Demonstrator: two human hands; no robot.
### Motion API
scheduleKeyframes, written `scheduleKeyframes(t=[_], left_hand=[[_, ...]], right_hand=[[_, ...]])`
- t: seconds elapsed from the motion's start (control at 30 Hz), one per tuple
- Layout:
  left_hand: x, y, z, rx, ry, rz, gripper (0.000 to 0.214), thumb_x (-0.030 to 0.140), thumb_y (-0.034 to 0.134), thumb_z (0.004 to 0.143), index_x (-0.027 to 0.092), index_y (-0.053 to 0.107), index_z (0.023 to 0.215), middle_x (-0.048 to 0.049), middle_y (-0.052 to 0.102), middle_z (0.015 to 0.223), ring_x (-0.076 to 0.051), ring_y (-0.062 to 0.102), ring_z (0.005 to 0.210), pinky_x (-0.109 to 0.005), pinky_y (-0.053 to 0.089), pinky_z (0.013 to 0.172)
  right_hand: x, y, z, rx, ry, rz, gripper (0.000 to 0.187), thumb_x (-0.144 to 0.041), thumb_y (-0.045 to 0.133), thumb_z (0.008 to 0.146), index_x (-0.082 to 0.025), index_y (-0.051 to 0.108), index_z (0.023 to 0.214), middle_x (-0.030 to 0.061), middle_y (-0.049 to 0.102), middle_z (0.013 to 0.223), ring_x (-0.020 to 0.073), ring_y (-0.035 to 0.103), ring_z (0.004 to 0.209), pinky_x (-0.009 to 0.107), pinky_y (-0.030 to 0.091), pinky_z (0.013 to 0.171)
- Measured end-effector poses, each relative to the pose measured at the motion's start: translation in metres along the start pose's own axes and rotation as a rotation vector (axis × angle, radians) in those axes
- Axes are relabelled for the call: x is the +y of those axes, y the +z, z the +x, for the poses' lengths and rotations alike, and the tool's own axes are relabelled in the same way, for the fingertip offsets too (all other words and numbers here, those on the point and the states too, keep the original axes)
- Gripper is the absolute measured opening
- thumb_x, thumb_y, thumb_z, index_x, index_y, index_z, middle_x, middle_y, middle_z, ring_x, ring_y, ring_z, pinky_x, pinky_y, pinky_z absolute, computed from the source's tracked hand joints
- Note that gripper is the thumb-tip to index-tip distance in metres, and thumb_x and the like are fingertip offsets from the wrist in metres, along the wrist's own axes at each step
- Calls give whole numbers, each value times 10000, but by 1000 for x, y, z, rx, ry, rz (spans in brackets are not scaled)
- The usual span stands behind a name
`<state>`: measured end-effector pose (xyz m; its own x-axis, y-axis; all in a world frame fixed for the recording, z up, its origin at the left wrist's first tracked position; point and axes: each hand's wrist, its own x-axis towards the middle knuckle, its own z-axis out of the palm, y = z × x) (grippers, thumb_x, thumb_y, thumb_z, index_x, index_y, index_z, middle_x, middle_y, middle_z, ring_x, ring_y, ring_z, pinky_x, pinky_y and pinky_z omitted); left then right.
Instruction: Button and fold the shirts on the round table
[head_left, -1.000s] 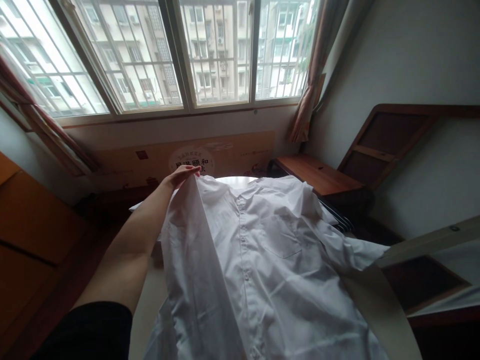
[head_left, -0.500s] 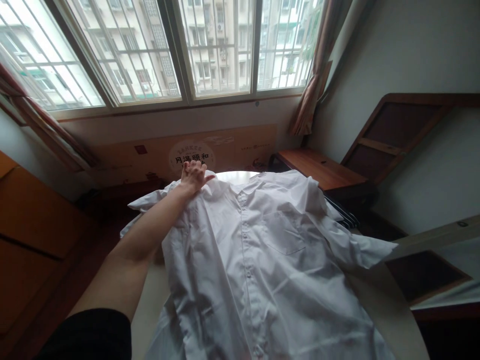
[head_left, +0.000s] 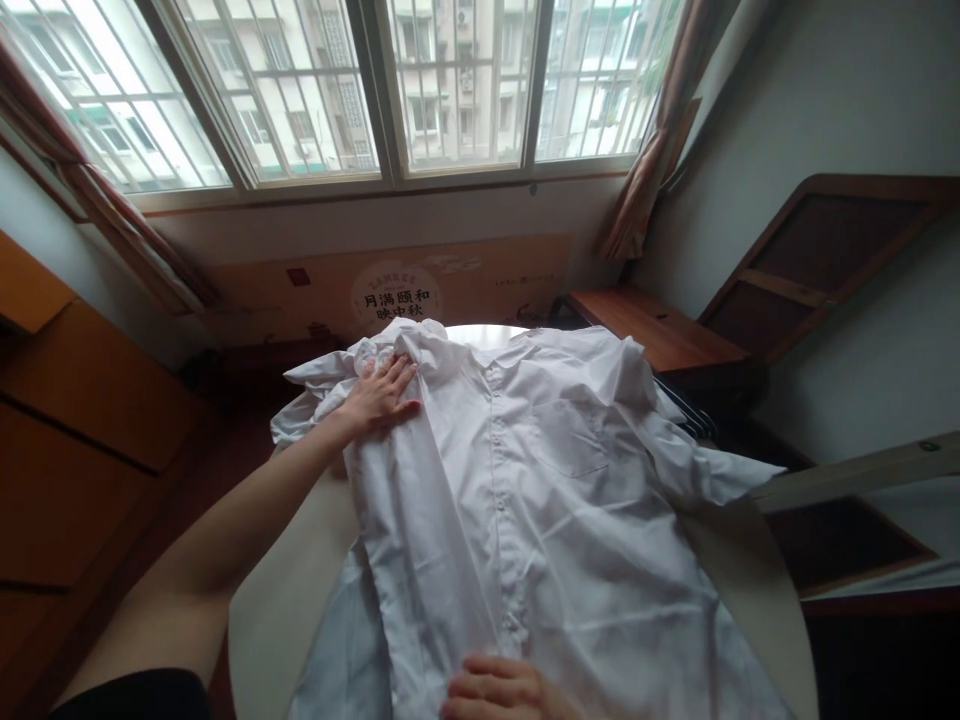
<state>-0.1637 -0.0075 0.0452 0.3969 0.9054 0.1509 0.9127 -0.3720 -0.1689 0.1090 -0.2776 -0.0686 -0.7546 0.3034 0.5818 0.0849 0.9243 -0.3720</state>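
A white short-sleeved button-up shirt [head_left: 551, 540] lies front side up, a pocket on the right of its chest and a row of buttons down its middle. Its left side is folded inward in a long strip, with the left sleeve bunched near the shoulder. On this fold, near the shoulder, my left hand [head_left: 381, 392] rests palm down, open with fingers apart. My right hand [head_left: 506, 690] shows only partly at the bottom edge, lying on the lower part of the shirt beside the button row, fingers extended to the left; its thumb is hidden.
Under the shirt is a round pale table [head_left: 289, 560]. Dark hangers [head_left: 690, 415] stick out beyond its right side. A brown wooden desk [head_left: 656, 330] stands behind at right, orange cabinets [head_left: 90, 440] at left. A printed orange panel [head_left: 480, 275] leans below the barred window.
My left hand has come down from the shirt's shoulder edge onto the folded strip, its fingers flattening. My right hand has come into view at the bottom. The view has tilted slightly.
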Motion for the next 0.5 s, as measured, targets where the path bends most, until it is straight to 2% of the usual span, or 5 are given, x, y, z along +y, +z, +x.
scheduleKeyframes(t=[0.13,0.23,0.3,0.4,0.5], left_hand=[[6,-6,-4,42,-14,-52,656,523,429,898,189,339,1456,-122,271,1533,-304,158,1433,-513,37,1145],[17,-20,-23,215,-62,-132,588,478,377,933,184,359,1442,-104,264,1539,-265,158,1438,-464,72,1161],[26,-28,-45,324,-42,-201,588,483,329,946,170,352,1443,-107,254,1542,-256,165,1437,-449,122,1160],[41,-34,-94,267,161,-280,636,577,372,903,199,407,1414,-104,316,1517,-283,225,1418,-465,180,1149],[54,-27,-149,172,322,-324,758,713,456,789,215,487,1359,-131,429,1445,-313,341,1362,-475,241,1130]], right_hand=[[-11,-25,15,-106,15,13,181,-224,460,952,-193,570,812,21,694,808,101,660,787,211,490,853],[-17,-42,24,-160,100,54,132,-201,471,927,-170,577,853,62,685,837,128,656,833,224,498,820],[-20,-50,28,-151,112,84,145,-179,449,922,-163,586,877,76,685,846,143,655,863,239,503,822],[-23,-57,33,-15,112,123,211,-134,389,930,-159,599,923,74,699,836,143,669,844,248,516,812],[-24,-67,42,207,219,133,232,-100,395,932,-148,592,1046,74,717,878,138,688,807,235,534,745]])
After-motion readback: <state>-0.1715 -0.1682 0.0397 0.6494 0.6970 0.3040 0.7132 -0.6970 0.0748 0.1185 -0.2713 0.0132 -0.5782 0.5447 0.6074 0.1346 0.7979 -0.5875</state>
